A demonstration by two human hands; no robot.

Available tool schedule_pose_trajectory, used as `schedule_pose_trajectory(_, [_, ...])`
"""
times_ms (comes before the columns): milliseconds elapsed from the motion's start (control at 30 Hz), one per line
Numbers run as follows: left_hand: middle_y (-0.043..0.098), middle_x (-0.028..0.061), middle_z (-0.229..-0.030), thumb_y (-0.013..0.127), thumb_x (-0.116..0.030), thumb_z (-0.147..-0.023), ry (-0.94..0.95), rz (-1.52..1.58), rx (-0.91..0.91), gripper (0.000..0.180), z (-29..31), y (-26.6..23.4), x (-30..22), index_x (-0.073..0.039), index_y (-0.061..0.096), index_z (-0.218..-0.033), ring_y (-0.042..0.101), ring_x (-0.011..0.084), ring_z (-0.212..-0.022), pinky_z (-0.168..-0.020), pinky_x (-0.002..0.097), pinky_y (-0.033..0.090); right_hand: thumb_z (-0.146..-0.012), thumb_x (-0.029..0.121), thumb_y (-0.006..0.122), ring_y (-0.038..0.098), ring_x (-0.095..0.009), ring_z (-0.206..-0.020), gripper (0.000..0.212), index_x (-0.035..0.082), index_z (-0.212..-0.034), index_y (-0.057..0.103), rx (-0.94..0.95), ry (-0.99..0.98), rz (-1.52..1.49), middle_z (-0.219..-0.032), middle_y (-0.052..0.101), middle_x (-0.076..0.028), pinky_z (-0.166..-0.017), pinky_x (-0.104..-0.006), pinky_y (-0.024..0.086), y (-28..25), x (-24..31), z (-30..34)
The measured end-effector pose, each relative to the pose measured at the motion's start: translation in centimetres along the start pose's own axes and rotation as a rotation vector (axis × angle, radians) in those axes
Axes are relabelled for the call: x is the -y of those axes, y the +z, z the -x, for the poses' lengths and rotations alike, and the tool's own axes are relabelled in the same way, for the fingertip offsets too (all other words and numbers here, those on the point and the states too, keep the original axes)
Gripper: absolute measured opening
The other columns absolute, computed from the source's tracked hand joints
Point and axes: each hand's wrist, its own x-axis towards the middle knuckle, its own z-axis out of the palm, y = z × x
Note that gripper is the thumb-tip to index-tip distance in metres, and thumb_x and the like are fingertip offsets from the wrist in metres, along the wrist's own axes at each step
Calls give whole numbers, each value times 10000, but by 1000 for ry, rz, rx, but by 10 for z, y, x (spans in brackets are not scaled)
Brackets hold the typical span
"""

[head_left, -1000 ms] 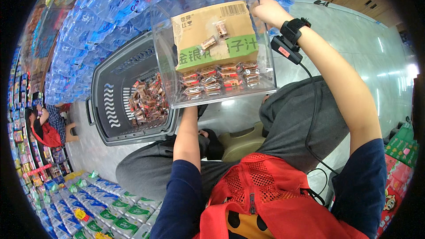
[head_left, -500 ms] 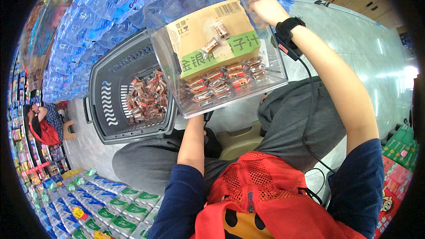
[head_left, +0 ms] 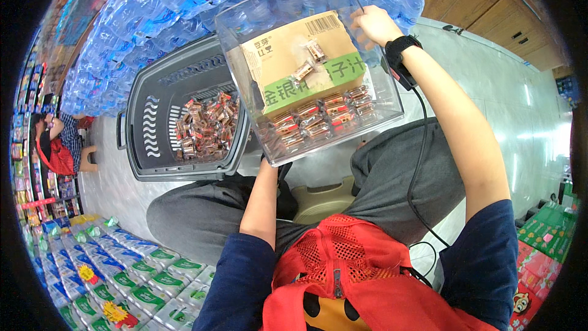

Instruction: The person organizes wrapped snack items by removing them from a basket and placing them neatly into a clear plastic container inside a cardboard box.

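Observation:
A clear plastic display box (head_left: 380, 110) is held tilted in front of me. In it lie a brown-and-green cardboard piece (head_left: 278, 61), several small wrapped packets (head_left: 324, 116) in rows along the near side, and two loose packets (head_left: 309, 61) on the cardboard. My right hand (head_left: 375, 26) has its fingers closed round the box's far right rim. The left forearm (head_left: 260, 202) reaches up to the box's near left corner, where the box hides the hand and its fingers. Just left of the box stands a dark grey basket (head_left: 138, 147) with a heap of the same packets (head_left: 208, 125).
Wrapped blue water bottles (head_left: 184, 0) are stacked behind the basket and box. A beige stool (head_left: 321, 199) sits between my legs. Packaged goods (head_left: 141, 276) lie at the lower left. A cable (head_left: 416, 178) hangs from my right wrist. Another person (head_left: 58, 153) is by shelves at far left.
The box has shifted slightly right and nearer, with my right hand still on its rim. The whole view has moved a little. The packets in the box look unchanged.

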Motion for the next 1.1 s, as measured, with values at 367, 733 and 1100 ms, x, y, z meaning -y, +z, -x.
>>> schedule_pose_trajectory(367, [548,83,-901,579,-228,-790,-84,272,51,299,-17,-9,-1,-43,524,-1019,503,179,-820,-705,314,405,-745,145,452,611,-273,-620,307,-72,-954,509,22,-15,-67,-843,583,-183,-502,-339,508,-4,-9,-1])
schedule_pose_trajectory(733, [542,65,-906,580,-223,-794,-123,434,80,284,-27,2,17,-55,529,-1016,494,160,-813,-698,304,403,-733,171,478,632,-275,-632,289,-92,-829,549,-40,-9,-98,-797,606,-198,-532,-330,518,-6,-9,11])
schedule_pose_trajectory(1100, [523,45,-834,568,-233,-787,-7,234,-8,238,-11,19,18,-45,528,-928,478,137,-713,-639,284,396,-749,285,508,613,-264,-780,420,-100,-909,555,34,-19,-10,-848,601,-195,-642,-346,532,-12,-2,20])
